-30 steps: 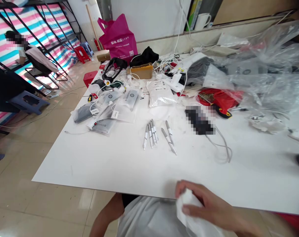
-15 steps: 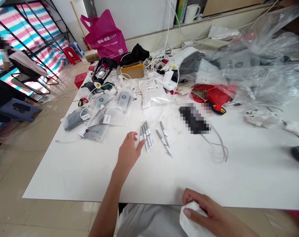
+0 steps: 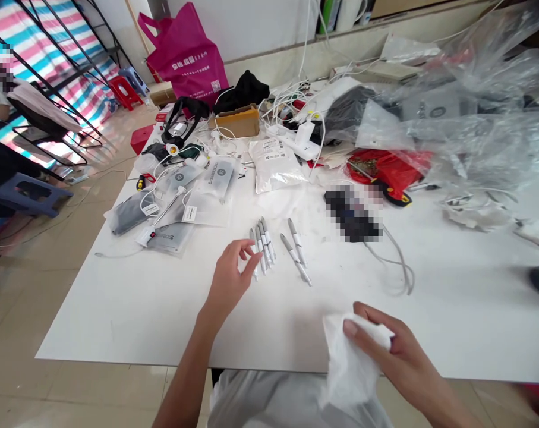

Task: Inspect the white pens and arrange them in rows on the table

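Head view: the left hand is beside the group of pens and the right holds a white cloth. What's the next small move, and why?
Probably the left hand should pick up the nearest white-and-silver pen. It is open, right at the edge of that group, while the right hand is already gripping the white cloth, so the pen could then be brought to the cloth.

Pens (image 3: 264, 246) lie mid-table (image 3: 117, 315), two more (image 3: 296, 249) just right. Pouches (image 3: 211, 199) left of pens, white sachet (image 3: 276, 165) behind them. Cardboard box (image 3: 237, 122) behind pouches, cable tangle (image 3: 287, 107) right of box. Blurred object (image 3: 352, 214) right of pens, red bag (image 3: 387, 169) behind it. Plastic sheeting (image 3: 469, 134) far right. Tote (image 3: 184, 56) beyond table, by wall.
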The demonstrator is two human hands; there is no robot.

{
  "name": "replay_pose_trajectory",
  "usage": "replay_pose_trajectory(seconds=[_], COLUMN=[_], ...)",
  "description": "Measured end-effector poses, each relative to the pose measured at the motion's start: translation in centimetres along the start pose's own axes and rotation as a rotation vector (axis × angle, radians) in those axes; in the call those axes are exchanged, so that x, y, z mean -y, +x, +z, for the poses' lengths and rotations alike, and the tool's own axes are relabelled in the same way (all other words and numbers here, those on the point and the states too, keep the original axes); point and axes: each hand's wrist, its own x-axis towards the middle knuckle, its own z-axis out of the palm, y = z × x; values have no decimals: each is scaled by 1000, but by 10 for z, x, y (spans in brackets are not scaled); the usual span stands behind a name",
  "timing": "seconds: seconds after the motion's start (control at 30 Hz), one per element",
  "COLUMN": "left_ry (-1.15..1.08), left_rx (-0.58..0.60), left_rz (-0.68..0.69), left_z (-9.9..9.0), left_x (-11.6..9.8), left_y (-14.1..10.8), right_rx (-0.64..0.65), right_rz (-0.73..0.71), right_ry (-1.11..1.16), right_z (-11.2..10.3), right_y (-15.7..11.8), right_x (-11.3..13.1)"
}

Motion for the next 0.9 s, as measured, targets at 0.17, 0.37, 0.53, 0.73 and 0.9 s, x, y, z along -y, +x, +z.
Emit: replay_pose_trajectory(seconds=[0.17, 0.37, 0.53, 0.73, 0.9], left_ry=[-533, -749, -704, -627, -556], left_rx=[365, 113, 215, 308, 102], left_rz=[-1, -367, -327, -460, -606], left_z=[5, 18, -6, -22, -23], left_x=[-17, -8, 5, -4, -27], left_y=[-67, -105, -101, -86, -86], right_rx=[-236, -129, 205, 257, 192], right_rz=[-39, -91, -130, 19, 10], right_ry=[380, 428, 232, 139, 90], right_z=[49, 86, 71, 57, 44], right_y=[10, 19, 25, 28, 27], right_x=[19, 13, 8, 5, 11])
